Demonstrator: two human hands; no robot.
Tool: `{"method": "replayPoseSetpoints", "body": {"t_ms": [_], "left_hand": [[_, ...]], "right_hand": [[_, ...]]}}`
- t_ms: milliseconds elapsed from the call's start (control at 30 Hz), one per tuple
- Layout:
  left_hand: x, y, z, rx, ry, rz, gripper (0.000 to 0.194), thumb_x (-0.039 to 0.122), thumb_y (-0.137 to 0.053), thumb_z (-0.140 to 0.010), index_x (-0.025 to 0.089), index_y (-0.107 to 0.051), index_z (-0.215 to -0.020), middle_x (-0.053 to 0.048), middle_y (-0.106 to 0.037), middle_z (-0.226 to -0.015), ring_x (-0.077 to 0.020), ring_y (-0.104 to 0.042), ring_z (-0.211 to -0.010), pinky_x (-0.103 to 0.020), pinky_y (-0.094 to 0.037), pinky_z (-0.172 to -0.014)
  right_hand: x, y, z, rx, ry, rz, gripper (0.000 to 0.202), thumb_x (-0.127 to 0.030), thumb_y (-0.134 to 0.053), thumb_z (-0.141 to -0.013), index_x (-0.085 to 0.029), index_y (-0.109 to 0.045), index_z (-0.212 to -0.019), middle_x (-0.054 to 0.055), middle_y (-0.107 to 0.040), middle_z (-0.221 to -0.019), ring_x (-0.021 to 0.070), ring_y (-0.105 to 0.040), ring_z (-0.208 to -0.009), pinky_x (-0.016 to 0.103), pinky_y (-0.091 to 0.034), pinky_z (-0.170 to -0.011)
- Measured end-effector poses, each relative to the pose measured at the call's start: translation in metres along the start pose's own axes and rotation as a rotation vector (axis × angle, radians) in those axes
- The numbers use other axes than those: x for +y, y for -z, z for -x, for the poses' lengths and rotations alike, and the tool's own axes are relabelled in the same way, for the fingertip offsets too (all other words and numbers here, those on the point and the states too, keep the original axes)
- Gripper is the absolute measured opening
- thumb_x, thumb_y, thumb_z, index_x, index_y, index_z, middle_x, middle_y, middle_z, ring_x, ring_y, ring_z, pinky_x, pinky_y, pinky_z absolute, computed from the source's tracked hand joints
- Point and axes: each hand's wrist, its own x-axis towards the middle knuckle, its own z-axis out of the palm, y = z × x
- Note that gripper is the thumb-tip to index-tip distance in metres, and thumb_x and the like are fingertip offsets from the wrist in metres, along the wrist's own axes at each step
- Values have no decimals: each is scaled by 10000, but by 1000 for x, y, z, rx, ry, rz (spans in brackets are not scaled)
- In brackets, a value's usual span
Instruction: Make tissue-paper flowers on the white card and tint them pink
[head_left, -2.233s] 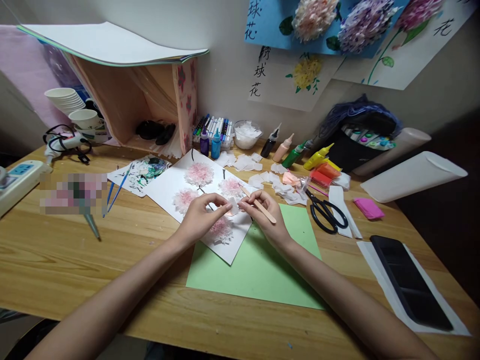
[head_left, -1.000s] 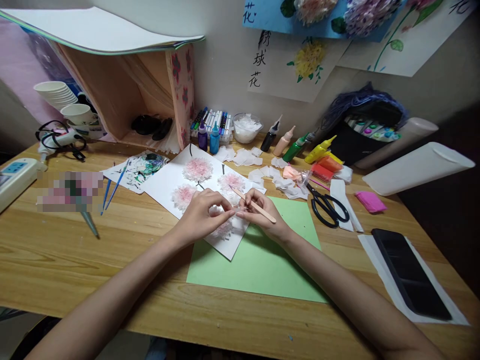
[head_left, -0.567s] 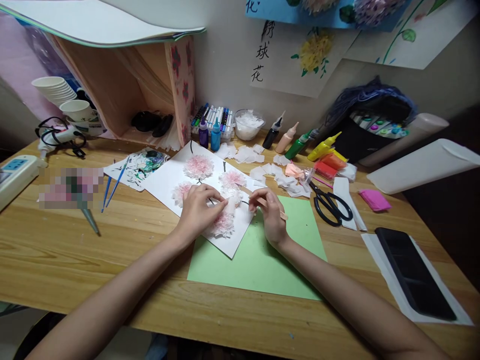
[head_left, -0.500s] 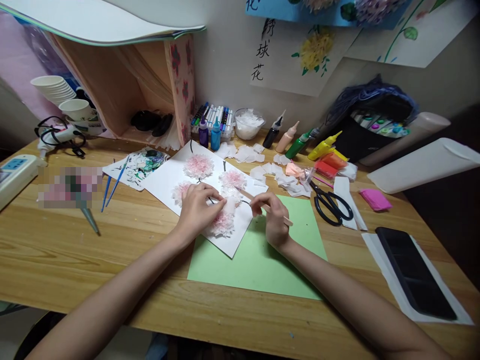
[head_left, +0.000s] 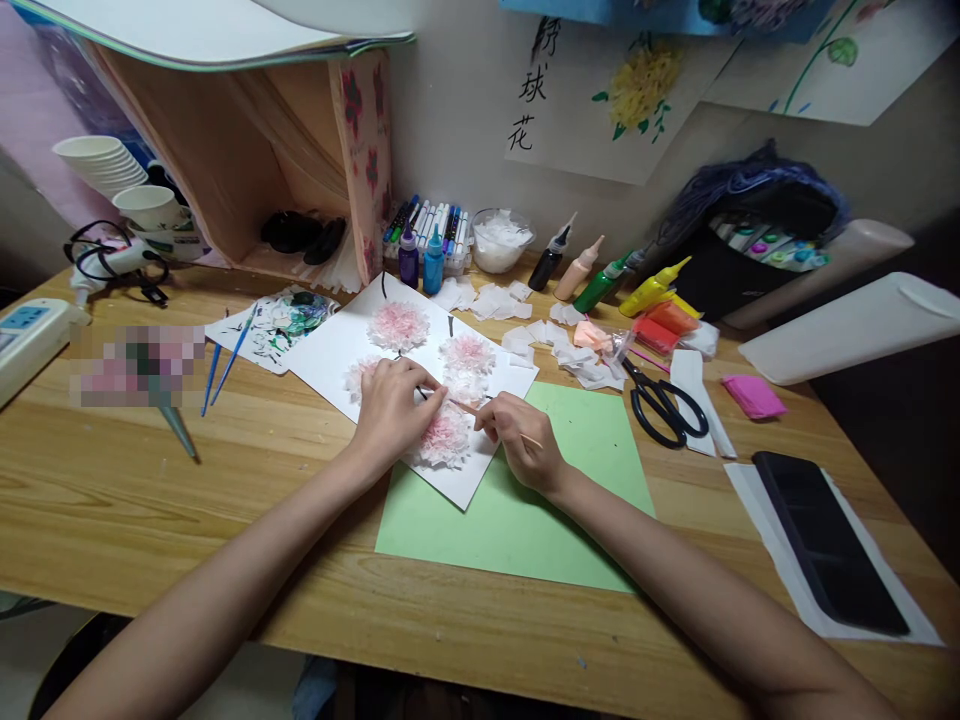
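Observation:
My left hand (head_left: 394, 405) is closed in a pinch over the white sheet (head_left: 322, 365), its fingertips on what looks like a small piece of white tissue paper. My right hand (head_left: 525, 440) grips a thin wooden stick (head_left: 531, 441), whose tip meets the left fingertips. Pink-and-white fluffy paper flowers sit on the sheet: one flower (head_left: 398, 326) at the top, another (head_left: 466, 356) to its right, and a lower one (head_left: 442, 437) below the fingers. The left hand partly covers a further flower (head_left: 361, 377). Beneath lies a green sheet (head_left: 517, 540).
Loose white paper pieces (head_left: 501, 302) lie behind the sheet, near a bowl of white pieces (head_left: 501, 243). Paint bottles (head_left: 550, 255) stand along the wall. Black scissors (head_left: 664, 405) and a black phone-like slab (head_left: 829, 540) lie right; paintbrushes (head_left: 231, 360) lie left.
My right hand has moved left with the stick, bringing its tip to the left fingertips. The left hand stays nearly in place. The whole view has shifted slightly.

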Motion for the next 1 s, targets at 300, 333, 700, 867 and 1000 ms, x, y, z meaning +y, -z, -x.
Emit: {"method": "replayPoseSetpoints", "body": {"t_ms": [300,333,700,867,1000], "left_hand": [[-5,5,-2,22,-100,-148,304,255,-401,-924,194,-672,-801,-40,-712,-938,-239,-548,-937,-402,-340,-802],[-5,5,-3,20,-107,-152,310,252,-401,-922,191,-674,-789,-40,-715,-937,-237,-552,-933,-402,-340,-800],[-5,6,-3,26,-121,-142,338,235,-382,-916,199,-674,-750,-49,-715,-916,-231,-556,-912,-399,-328,-801],[-5,5,-3,26,-117,-126,338,241,-388,-914,197,-676,-742,-54,-714,-905,-233,-554,-913,-405,-323,-811],[-5,5,-3,23,-114,-105,339,236,-388,-910,196,-679,-741,-62,-712,-896,-240,-549,-908,-407,-318,-808]], "right_hand": [[0,-4,-2,-3,-40,28,411,-339,-251,-998,-200,-510,-711,13,-510,-625,145,-503,-629,287,-410,-645],[-1,-5,-3,6,-56,32,418,-343,-250,-998,-200,-493,-690,11,-504,-619,139,-495,-611,283,-408,-636],[-7,-9,-24,153,-412,-173,512,-493,-301,-963,-194,-513,-605,-29,-478,-439,103,-461,-407,248,-373,-468],[-3,-8,-10,177,-241,-87,540,-466,-259,-974,-206,-521,-579,-12,-480,-454,119,-465,-431,274,-399,-505],[-1,-9,-10,123,-178,-37,536,-436,-235,-983,-207,-517,-589,-8,-487,-485,116,-470,-437,276,-409,-516]]}}
